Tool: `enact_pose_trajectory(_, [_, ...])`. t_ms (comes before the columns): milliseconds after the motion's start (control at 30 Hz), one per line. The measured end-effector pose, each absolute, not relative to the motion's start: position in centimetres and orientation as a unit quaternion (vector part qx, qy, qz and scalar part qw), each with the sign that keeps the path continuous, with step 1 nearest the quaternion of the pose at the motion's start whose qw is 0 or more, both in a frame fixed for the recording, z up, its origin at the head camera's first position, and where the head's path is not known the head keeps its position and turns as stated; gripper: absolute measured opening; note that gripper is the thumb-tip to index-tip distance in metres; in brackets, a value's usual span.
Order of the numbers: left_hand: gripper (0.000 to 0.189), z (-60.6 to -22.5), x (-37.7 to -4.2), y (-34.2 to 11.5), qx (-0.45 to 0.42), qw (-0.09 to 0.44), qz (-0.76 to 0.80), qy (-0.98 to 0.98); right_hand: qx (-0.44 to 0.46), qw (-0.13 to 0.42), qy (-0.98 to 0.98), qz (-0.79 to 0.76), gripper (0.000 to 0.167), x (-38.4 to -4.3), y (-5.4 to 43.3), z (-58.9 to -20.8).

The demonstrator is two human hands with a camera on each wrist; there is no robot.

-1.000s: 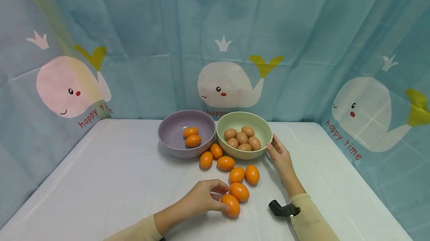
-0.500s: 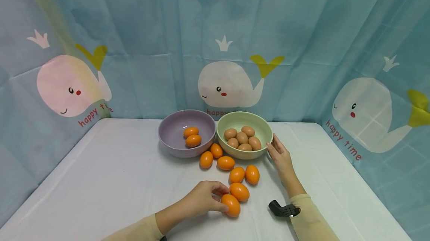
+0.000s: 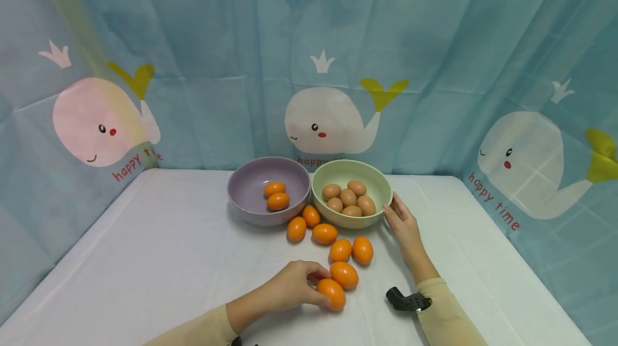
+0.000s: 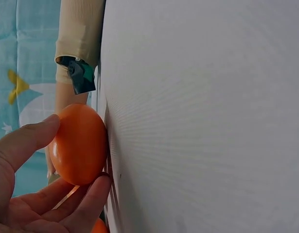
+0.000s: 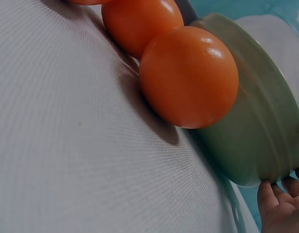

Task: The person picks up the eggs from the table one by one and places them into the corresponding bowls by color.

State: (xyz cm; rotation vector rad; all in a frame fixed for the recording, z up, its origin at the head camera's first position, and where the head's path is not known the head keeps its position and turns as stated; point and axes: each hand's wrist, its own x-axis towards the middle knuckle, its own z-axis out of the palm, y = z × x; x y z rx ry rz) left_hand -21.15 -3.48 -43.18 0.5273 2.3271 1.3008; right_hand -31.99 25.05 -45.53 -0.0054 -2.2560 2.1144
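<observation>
My left hand [image 3: 294,287] pinches an orange egg [image 3: 331,294] near the front of the table. In the left wrist view the thumb lies on one side of this orange egg [image 4: 80,145], with fingers at its lower end. My right hand [image 3: 403,225] rests its fingertips against the right side of the light green bowl [image 3: 354,222], which holds several brown eggs [image 3: 348,197]. In the right wrist view, the fingertips [image 5: 267,194] touch the bowl's outer wall [image 5: 246,150]. To its left stands a purple bowl [image 3: 241,204] with two orange eggs [image 3: 278,201] inside.
Several loose orange eggs [image 3: 340,251] lie in a trail from the bowls toward my left hand, one right beside the held egg. A white cloth covers the table [image 3: 159,244]. A blue curtain [image 3: 203,120] with whale prints hangs behind.
My left hand's fingers have drawn slightly closer around the orange egg, which stays almost in place. The right hand and both bowls have not moved visibly.
</observation>
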Motion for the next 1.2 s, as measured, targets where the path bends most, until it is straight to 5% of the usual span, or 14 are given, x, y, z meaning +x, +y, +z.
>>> enact_pose_trajectory(1200, [0.031,-42.83,-21.29,-3.41,0.172,0.202,0.469,0.842,-0.002,0.023,-0.730,0.684,0.066,-32.01,25.11,-45.55])
